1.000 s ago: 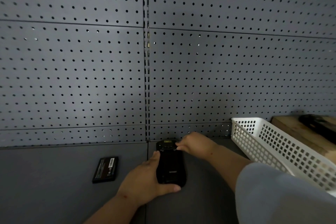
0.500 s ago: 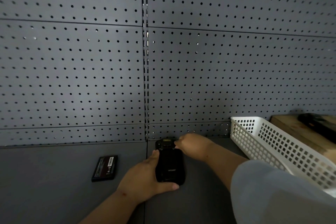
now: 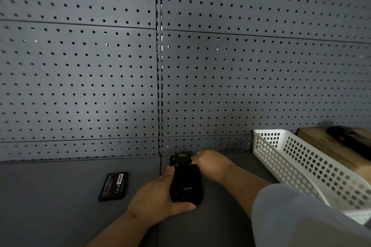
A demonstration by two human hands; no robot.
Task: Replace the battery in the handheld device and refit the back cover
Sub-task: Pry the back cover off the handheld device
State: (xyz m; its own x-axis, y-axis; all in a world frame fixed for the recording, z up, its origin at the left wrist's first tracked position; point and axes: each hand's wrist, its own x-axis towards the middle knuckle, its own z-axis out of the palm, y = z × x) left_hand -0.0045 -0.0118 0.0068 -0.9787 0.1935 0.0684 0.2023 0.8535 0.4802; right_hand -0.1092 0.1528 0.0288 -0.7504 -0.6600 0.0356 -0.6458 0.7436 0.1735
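Note:
A black handheld device (image 3: 185, 183) lies back side up on the grey shelf, its top end close to the pegboard wall. My left hand (image 3: 158, 200) grips its lower left side, thumb curled under the bottom end. My right hand (image 3: 208, 161) rests with its fingertips on the device's upper right corner, where the back cover meets the top section. A loose black battery (image 3: 113, 186) with a printed label lies flat on the shelf to the left, apart from both hands.
A white plastic mesh basket (image 3: 297, 164) stands at the right, close to my right forearm. Behind it is a wooden block (image 3: 325, 142) with a dark object (image 3: 349, 136) on top. The grey pegboard wall (image 3: 120, 76) rises right behind the device.
Hardly anything has moved. The device and both hands stay in place; my right fingertips shifted slightly at the device's top edge.

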